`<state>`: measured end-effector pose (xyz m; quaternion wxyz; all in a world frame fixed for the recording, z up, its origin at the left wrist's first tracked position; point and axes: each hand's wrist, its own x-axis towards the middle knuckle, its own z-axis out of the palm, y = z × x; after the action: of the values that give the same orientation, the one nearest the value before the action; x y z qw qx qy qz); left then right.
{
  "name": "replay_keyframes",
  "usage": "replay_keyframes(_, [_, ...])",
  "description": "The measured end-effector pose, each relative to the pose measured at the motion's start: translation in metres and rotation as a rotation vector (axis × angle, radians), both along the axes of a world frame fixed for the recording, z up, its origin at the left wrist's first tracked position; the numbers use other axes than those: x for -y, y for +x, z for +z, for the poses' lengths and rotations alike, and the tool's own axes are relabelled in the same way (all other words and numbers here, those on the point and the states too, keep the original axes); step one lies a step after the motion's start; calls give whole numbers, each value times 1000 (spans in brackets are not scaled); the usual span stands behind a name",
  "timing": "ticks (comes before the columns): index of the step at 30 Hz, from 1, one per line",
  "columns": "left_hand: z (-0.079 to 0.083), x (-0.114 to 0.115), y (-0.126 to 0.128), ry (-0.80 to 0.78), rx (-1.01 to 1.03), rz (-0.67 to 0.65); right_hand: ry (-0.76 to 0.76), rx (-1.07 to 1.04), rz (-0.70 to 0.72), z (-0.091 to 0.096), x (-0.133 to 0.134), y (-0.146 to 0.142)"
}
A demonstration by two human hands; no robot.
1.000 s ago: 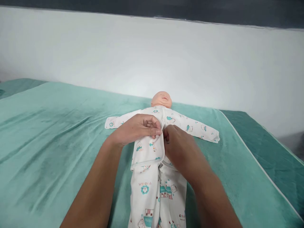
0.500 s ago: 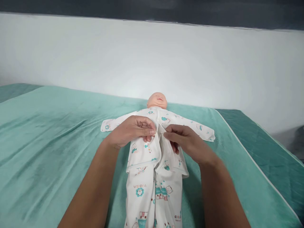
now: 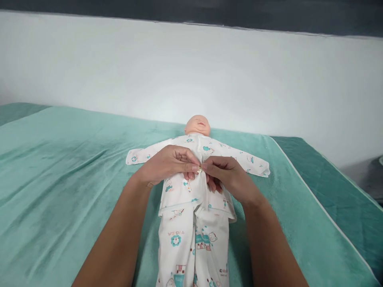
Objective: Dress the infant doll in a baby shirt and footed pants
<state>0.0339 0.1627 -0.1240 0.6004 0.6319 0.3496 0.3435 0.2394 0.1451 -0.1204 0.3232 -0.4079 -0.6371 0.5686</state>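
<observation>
A baby doll (image 3: 198, 124) lies on its back, dressed in a white printed top (image 3: 179, 193) and matching trousers (image 3: 176, 249), its sleeves stretched out to both sides. Over the doll's middle, my left hand (image 3: 175, 163) pinches one front edge of the top between thumb and fingers. My right hand (image 3: 224, 171) pinches the opposite front edge. The fingertips of both hands meet at the centre line, where a small pale fastener (image 3: 199, 170) shows between them; whether it is done up I cannot tell. Below the hands the two front panels lie close together.
A rumpled light green sheet (image 3: 74, 167) spreads under the doll, with a darker green cover (image 3: 326, 179) along the right side. Behind the bed stands a white wall (image 3: 149, 71) with a dark band on top. A dark object (image 3: 372, 179) sits at the far right edge.
My right hand has moved left, bringing its edge of the top against the one in my left hand. The gap between the front panels has closed.
</observation>
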Motion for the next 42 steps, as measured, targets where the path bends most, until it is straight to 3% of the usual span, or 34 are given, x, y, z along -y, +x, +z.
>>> replay_keyframes(16, [5,6,5,10,-78,-28,-24,-107,-19,-8,-2,-4])
replay_keyframes(30, [-4,-1,-2,-6,116,-127,3,-85,6,-10,-3,-6])
replay_keyframes(37, [4,4,-10,-87,-127,-306,18,-215,-48,-10,-4,2])
replay_keyframes(39, [4,4,-13,-59,-111,-225,63,-318,-145,-10,-6,6])
replay_keyframes(42, [-2,-2,-15,69,84,146,196,-402,-376,-16,-14,10])
